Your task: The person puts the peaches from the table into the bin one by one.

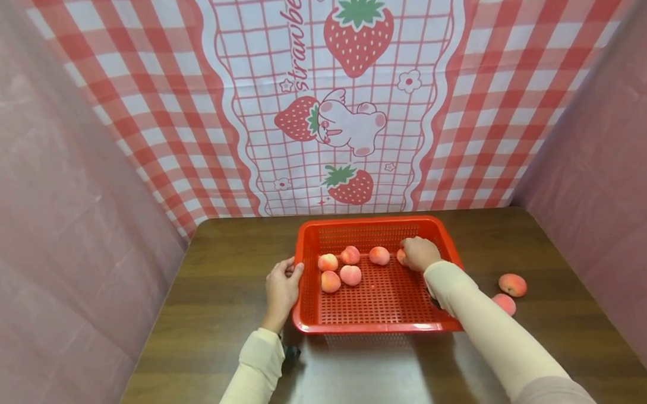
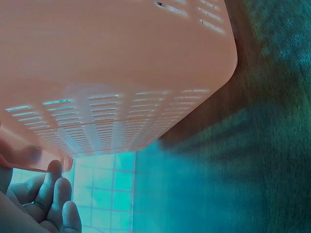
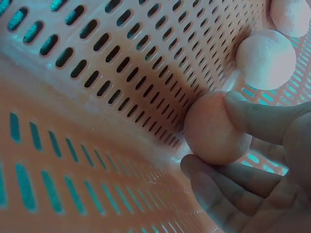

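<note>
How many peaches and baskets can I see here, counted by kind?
Red basket: 1
Peaches: 8 (5 loose inside, 1 in the right hand, 2 on the table)
Total: 9

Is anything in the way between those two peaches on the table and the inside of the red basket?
Yes: the right rim of the red basket stands between. In the head view, the right sleeve also crosses there, partly hiding the nearer peach; the farther peach shows whole.
</note>
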The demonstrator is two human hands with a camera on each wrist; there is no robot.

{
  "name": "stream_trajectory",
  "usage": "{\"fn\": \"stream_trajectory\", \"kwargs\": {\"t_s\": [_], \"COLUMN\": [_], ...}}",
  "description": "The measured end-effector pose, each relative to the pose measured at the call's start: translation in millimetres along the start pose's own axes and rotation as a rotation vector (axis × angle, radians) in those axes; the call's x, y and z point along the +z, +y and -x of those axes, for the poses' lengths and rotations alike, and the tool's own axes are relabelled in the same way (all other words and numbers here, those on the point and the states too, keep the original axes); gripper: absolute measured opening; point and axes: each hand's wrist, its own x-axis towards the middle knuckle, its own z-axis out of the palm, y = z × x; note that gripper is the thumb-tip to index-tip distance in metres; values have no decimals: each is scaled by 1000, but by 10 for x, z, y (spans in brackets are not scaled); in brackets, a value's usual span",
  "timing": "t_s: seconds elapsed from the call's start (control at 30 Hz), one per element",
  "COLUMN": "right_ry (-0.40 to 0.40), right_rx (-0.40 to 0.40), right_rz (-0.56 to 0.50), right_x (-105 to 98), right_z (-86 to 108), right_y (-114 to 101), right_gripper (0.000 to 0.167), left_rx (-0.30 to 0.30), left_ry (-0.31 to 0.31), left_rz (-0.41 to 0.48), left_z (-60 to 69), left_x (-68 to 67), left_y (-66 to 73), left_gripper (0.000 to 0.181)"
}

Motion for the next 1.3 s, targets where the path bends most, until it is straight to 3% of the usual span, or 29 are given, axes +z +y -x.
{"fn": "stream_trajectory", "kwargs": {"t_s": [0.13, 0.33, 0.6, 0.83, 1.07, 1.3], "right_ry": [-9, 14, 27, 28, -9, -40], "right_rx": [7, -15, -15, -1, 19, 4], "right_rz": [-20, -18, -19, -6, -21, -18], "right_x": [-19, -63, -18, 2, -43, -86], "right_z": [9, -21, -54, -62, -75, -63], "right_y": [5, -10, 15, 14, -3, -16], "right_gripper": [28, 10, 7, 19, 30, 38], "left_rx": [-5, 4, 12, 14, 73, 87], "left_ry": [-15, -1, 9, 7, -4, -25], "left_rz": [-11, -9, -20, -26, -75, -97], "left_z": [-13, -10, -21, -12, -21, -27], "left_x": [-11, -18, -23, -18, -45, -53], "left_y": [1, 20, 35, 27, 36, 26], "left_gripper": [32, 30, 30, 31, 30, 31]}}
